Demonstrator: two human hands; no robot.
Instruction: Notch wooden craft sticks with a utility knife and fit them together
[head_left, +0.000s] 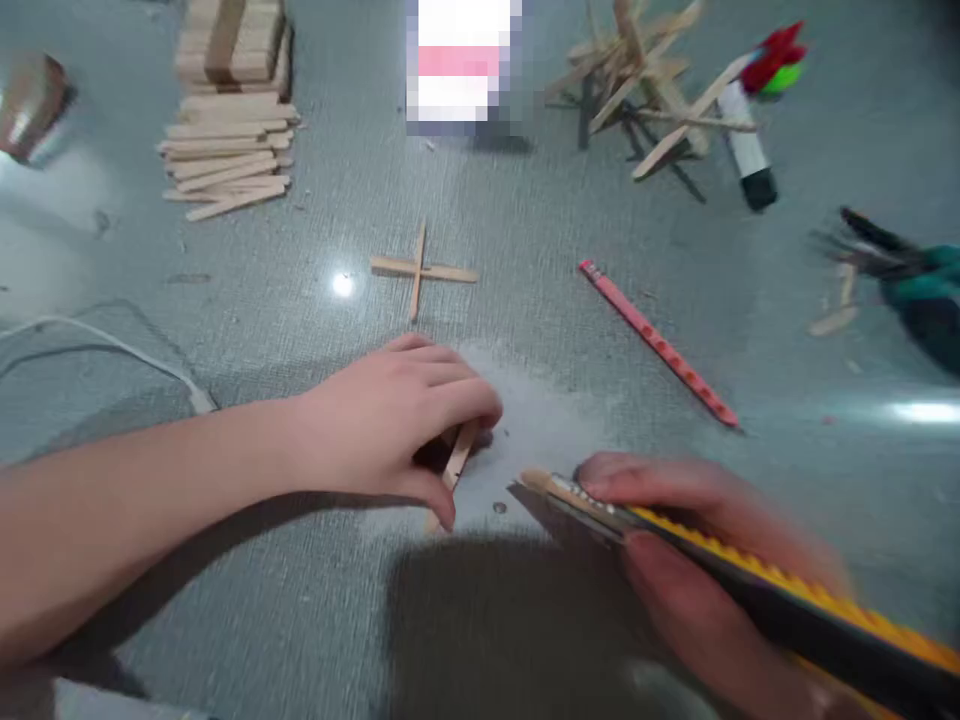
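Note:
My left hand (420, 415) rests on the table with its fingers curled round a wooden craft stick (459, 455), which slants between thumb and fingers. To its right, my right hand (697, 560), blurred by motion, grips a yellow-and-black utility knife (795, 610). A rounded wooden stick end (536, 480) shows along the knife's front end, pinched with it. The knife tip points at my left hand but stays apart from it. Just beyond my left hand lie two craft sticks crossed (418, 270) on the table.
A bundle of craft sticks (232, 45) and loose sticks (225, 160) lie at the back left. A pink pencil (660, 345), a jumble of joined sticks (637, 80), a white tube (748, 140) and teal-handled pliers (919, 280) lie rightward. A white cable (112, 345) runs in at left.

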